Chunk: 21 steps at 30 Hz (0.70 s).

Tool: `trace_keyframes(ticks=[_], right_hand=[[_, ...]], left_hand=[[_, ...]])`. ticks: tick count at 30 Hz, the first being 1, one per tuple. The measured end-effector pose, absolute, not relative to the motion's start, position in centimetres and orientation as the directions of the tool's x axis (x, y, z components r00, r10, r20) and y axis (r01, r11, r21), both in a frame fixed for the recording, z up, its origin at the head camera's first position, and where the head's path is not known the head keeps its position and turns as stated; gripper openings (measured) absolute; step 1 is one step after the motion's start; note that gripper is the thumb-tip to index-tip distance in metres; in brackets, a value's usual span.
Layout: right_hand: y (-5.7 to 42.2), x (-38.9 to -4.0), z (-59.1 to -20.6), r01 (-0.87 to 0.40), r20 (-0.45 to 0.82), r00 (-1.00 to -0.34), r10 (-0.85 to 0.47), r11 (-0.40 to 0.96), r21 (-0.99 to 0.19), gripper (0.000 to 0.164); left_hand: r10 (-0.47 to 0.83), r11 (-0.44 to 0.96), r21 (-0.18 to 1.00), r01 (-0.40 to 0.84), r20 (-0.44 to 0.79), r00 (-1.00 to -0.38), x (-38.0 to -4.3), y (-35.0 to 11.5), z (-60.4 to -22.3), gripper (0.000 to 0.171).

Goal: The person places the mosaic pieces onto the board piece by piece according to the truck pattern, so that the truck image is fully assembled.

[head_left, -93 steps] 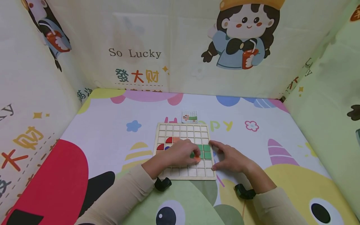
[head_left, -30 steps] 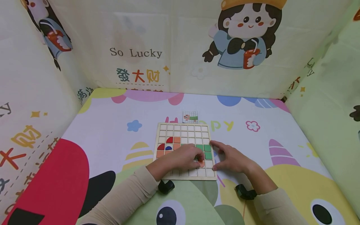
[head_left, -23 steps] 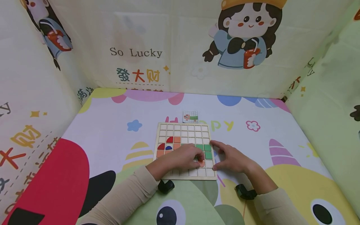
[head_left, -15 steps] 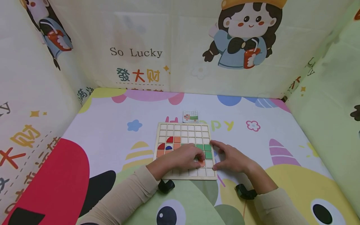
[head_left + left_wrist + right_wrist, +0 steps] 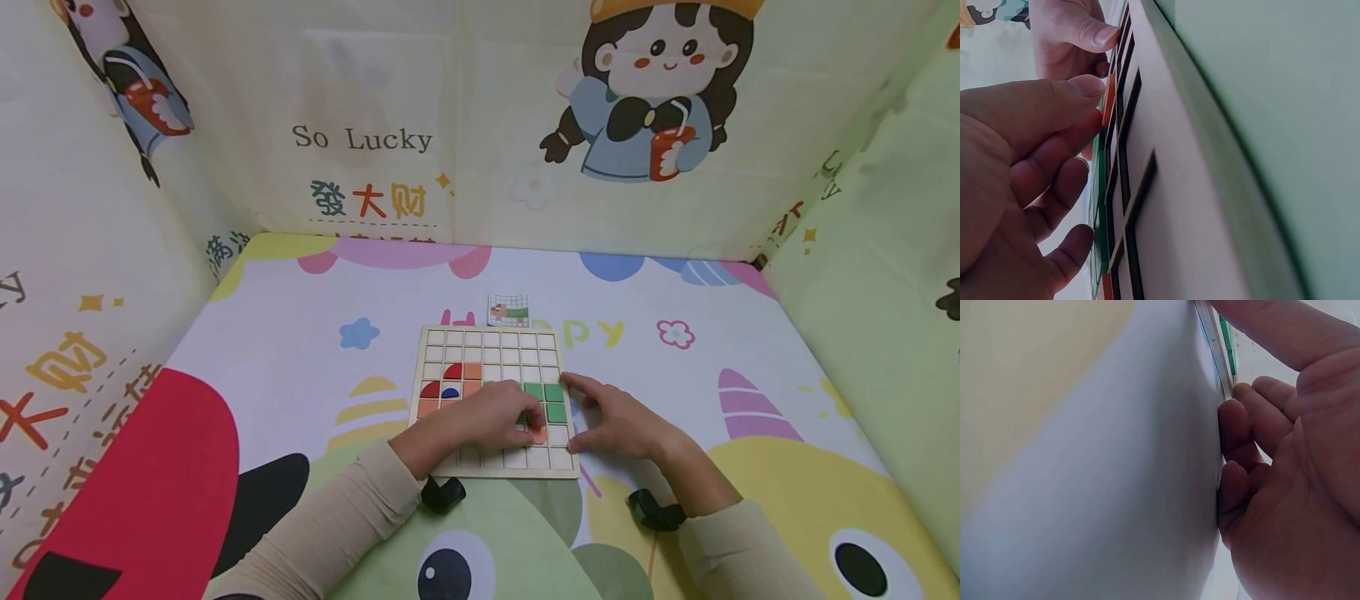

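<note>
In the head view a square wooden grid board (image 5: pixel 459 469) lies on the table. Tiles sit in its middle rows: red quarter-rounds (image 5: pixel 453 372), a blue half-round (image 5: pixel 450 392), orange squares (image 5: pixel 472 372) and green squares (image 5: pixel 555 412). My left hand (image 5: pixel 491 417) reaches across the board and pinches an orange tile (image 5: pixel 538 435) at a cell just below the green ones. In the left wrist view thumb and index fingertip meet at that orange tile (image 5: pixel 1109 100), close over the grid. My right hand (image 5: pixel 626 425) touches the board's right edge with forefinger and thumb, spread apart.
A small picture card (image 5: pixel 507 311) with a gridded coloured pattern lies just behind the board. The table carries a printed cartoon cloth (image 5: pixel 300 333), and a printed curtain (image 5: pixel 487 108) stands at the back and both sides. Black wrist cameras (image 5: pixel 442 496) sit on both wrists.
Since three seconds ago my left hand has shifted slightly right and nearer to me, bringing the orange tile down to a cell below the green row. Over the last second both hands stay still.
</note>
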State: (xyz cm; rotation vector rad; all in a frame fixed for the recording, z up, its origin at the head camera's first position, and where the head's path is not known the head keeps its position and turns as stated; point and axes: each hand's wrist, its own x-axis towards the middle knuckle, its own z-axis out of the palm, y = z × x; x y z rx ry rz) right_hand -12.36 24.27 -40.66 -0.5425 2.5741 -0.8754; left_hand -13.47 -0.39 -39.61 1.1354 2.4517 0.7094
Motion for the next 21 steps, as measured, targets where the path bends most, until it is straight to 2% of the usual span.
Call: trace_keyframes(ticks=[5,15,21], right_hand=[[24.2,-12.4,-40.7,-0.227,-0.223,-0.858,-0.462,0.732,-0.643,0.096],[24.2,-12.4,-40.7,-0.221,-0.226,-0.862,-0.454,0.737,-0.639,0.097],[24.2,-12.3,-40.8,-0.197,-0.245,-0.864,-0.441,0.742,-0.640,0.097]], left_hand=[[0.777,0.549,0.580,0.601,-0.090,-0.623,-13.4,-0.5,-39.5,0.010],[0.718,0.591,0.581,0.560,-0.063,-0.693,-13.3,-2.0,-38.1,0.021],[0.710,0.563,0.587,0.582,0.017,-0.704,-13.2,-4.1,-37.5,0.023]])
